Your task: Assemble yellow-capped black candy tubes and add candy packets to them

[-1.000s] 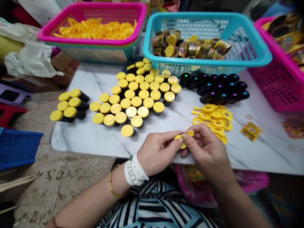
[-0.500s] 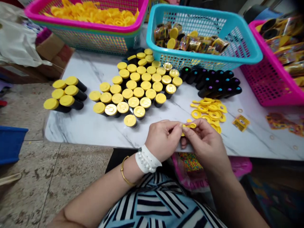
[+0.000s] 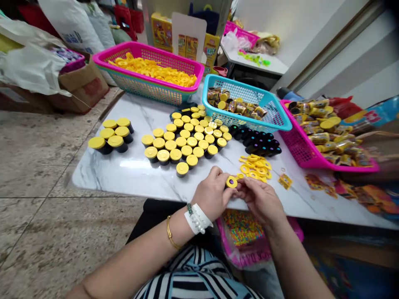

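Note:
My left hand (image 3: 212, 192) pinches a yellow ring piece (image 3: 231, 182) with a dark purple centre, above the table's front edge. Close beside it, my right hand (image 3: 262, 199) has its fingers pressed together near the ring's right side; what lies between them is too small to make out. A pile of flat yellow ring pieces (image 3: 256, 167) lies just beyond my hands. Many black cylinders with yellow caps (image 3: 182, 169) stand to the left, with a smaller group (image 3: 116, 141) at far left. Black cylinders with coloured dots (image 3: 261, 143) stand behind the pile.
A pink-rimmed basket (image 3: 149, 49) of yellow pieces, a blue basket (image 3: 282, 120) and a pink basket (image 3: 297, 145) of wrapped cylinders line the table's back and right. Below the front edge is a pink bag (image 3: 246, 259) of coloured beads.
The view has tilted up and shows more of the room. The yellow ring in my left hand now faces up with a dark centre, and my right fingers have shifted to its right side.

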`<state>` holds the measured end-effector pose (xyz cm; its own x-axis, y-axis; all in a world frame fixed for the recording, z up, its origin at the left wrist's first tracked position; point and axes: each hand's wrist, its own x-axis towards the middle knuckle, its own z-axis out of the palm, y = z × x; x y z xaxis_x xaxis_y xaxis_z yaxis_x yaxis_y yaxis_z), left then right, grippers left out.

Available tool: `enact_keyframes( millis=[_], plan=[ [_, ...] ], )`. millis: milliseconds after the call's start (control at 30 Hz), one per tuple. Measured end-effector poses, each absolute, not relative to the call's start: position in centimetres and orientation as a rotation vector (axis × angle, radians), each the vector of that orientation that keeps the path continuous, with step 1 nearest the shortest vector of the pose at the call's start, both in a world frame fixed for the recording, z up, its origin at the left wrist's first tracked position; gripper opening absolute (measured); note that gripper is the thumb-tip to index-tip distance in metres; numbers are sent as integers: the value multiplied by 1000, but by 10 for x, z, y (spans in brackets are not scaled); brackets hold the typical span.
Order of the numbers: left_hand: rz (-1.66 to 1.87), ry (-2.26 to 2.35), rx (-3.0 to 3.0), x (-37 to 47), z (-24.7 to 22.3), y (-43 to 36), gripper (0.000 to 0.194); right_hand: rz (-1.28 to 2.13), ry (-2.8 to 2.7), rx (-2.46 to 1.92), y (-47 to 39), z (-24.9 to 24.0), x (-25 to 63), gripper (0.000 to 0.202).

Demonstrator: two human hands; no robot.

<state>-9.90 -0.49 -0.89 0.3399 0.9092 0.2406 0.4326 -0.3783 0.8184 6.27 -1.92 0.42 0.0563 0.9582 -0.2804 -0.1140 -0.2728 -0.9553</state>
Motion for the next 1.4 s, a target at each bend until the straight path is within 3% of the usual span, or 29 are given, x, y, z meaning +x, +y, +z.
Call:
enact_keyframes(
  millis=[300,467,600,733,833,933,1000,1100,1167,1400],
  plan=[
    [829,1020,1960,-111,-7,1,11,1896,-1147,-1460,16,28,80,31],
    [701,1116,1919,-104,-5,4,9,1445,-1426,-1691,2,31,60,25],
    [631,1214,1951,-100,-8,-1,17,1356,-1372,-1640,-16,20,52,29],
    [920,1263,1894,-105,-16,-13,36,1311,-1209,-1629,-8,10,37,37],
    [1191,1277,1789,-110,-20,-20,18,1252,-1143,-1592,10,9,14,42],
    [1217,1240,1880,-113,-20,-20,6,1218,-1291,-1548,30,13,2,40],
    [1160,1225,1958,-113,-19,-17,7,935,-1520,-1584,44,18,8,37],
    [1079,1247,1996,-111,-18,-15,7,124,-1761,-1678,70,26,34,26],
    [1057,1266,1990,-110,-18,-13,4,-222,-1848,-1749,90,30,51,19],
    [1040,1284,1977,-110,-19,-12,13,-481,-2090,-2006,137,28,67,19]
  ],
)
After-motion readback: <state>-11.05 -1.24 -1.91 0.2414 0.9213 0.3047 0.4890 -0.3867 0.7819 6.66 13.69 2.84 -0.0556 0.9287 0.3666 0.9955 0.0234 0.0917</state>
